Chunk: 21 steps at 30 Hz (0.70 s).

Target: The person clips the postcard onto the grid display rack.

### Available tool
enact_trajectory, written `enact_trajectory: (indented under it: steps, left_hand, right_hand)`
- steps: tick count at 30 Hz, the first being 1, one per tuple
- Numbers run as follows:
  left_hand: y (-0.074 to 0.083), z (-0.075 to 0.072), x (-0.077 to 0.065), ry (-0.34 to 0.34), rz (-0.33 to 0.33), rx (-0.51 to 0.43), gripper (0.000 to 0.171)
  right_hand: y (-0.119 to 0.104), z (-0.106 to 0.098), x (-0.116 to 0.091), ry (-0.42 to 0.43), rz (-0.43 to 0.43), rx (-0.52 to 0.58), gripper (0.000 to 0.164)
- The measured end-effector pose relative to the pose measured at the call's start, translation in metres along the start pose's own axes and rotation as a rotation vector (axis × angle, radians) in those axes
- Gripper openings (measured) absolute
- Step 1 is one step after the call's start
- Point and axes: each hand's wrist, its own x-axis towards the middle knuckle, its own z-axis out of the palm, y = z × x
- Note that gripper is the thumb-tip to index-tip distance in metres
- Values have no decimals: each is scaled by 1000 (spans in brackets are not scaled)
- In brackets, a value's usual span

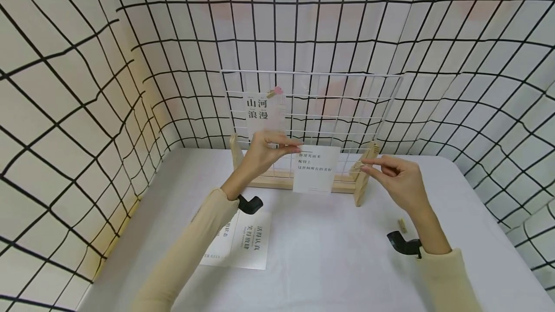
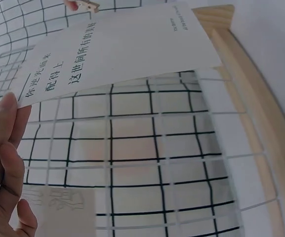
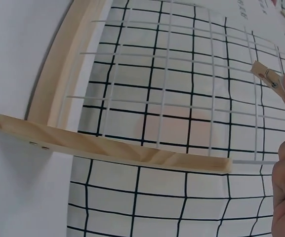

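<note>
The person's left hand [image 1: 268, 152] pinched a printed card [image 1: 316, 179] by its upper corner before the wire rack [image 1: 312, 73]; the right hand [image 1: 403, 182], near the rack's end, pinched a wooden clothespin [image 3: 269, 79].

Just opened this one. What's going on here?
A person's left hand holds a printed white card by its upper corner in front of a wire rack. Their right hand pinches a small wooden clip, apart from the card. Another card already hangs on the rack, with a pink-topped clip at its upper edge. More cards and a loose clip lie on the table.
</note>
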Motion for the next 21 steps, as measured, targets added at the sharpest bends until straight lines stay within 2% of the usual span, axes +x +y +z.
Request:
enact_trajectory:
  steps: [6, 12, 17, 21]
  left_hand:
    - [7, -7, 15, 28, 30, 1, 17]
    - [13, -10, 28, 45, 89, -7, 15]
    - [20, -6, 40, 92, 150, 3, 13]
    - [26, 0, 47, 140, 149, 37, 13]
  right_hand:
    - [-5, -6, 11, 44, -92, 34, 27]
    - [-10, -10, 25, 83, -137, 23, 26]
    - [-18, -14, 33, 93, -152, 32, 27]
    - [-23, -14, 35, 95, -146, 36, 26]
